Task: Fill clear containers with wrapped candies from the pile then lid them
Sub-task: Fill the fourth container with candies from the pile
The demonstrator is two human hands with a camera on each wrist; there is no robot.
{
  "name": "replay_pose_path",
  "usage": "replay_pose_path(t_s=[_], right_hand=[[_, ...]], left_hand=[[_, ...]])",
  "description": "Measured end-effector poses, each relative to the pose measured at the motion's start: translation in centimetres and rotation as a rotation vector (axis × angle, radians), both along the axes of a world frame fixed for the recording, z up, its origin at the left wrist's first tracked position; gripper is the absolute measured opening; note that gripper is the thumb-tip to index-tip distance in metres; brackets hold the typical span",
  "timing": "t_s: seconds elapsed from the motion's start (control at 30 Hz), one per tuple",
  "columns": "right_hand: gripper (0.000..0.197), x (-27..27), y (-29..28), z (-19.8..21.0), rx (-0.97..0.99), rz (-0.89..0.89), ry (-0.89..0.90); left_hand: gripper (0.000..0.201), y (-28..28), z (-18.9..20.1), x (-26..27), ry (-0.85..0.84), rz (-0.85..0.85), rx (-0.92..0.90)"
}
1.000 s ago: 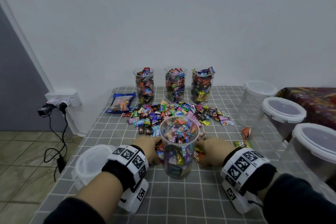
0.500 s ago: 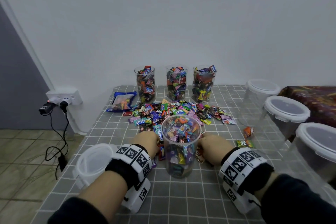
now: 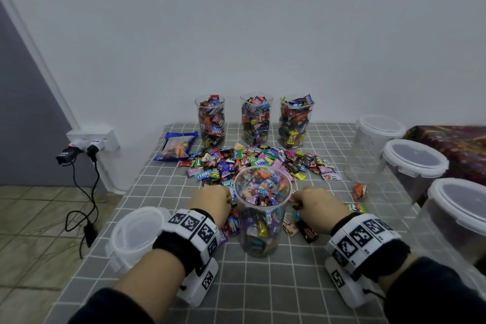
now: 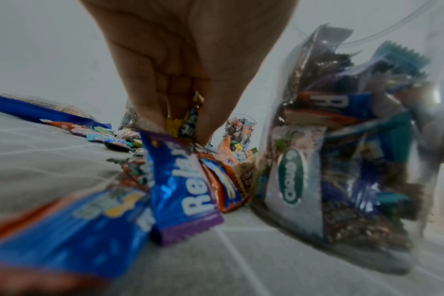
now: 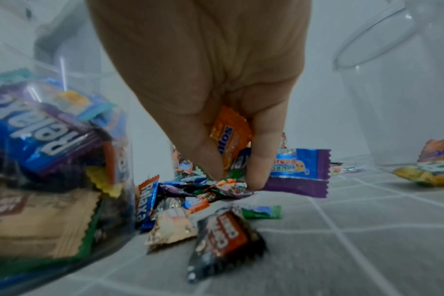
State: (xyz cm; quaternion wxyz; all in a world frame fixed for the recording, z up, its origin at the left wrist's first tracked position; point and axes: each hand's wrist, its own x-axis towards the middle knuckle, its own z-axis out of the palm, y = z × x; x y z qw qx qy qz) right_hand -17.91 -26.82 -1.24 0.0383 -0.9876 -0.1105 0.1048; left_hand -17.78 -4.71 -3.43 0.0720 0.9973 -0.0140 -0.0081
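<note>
In the head view the fingers of both hands are hidden behind their knuckles, the nearest lidded tub (image 3: 457,218) is cut off by the right edge, and the left wrist's foreground wrappers (image 4: 71,226) blur beyond reading.

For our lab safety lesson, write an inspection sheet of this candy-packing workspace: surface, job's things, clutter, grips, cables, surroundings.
Surface: grey checked tablecloth, flat.
Job's things: near cup almost full, unlidded; three full cups at the back; candy pile between them; lidded containers at right; loose lid at left.
Clutter: blue snack bag; stray orange candy.
Grips: left hand and right hand each pinch candies beside the near cup.
Cables: black leads hang from wall socket to floor.
Surroundings: white wall, tiled floor.
</note>
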Motion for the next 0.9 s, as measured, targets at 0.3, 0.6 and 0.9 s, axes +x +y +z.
replay_pose_path(t_s=[0.3,0.6,0.9], right_hand=[[0.019,-0.6,-0.8,2.8,0.195,-0.003,-0.192],[0.016,-2.4,1.1,8.7,0.380,0.132,-0.435],[0.019,-5.2,4.2,10.0,0.519,0.371,-0.450]], left_hand=[[0.017,0.3,0.6,-0.4,-0.067,0.033,-0.089],[0.017,-0.1,0.8,-0.6,-0.090,0.012,-0.051],[0.019,-0.2,0.7,-0.3,-0.053,-0.003,-0.089]])
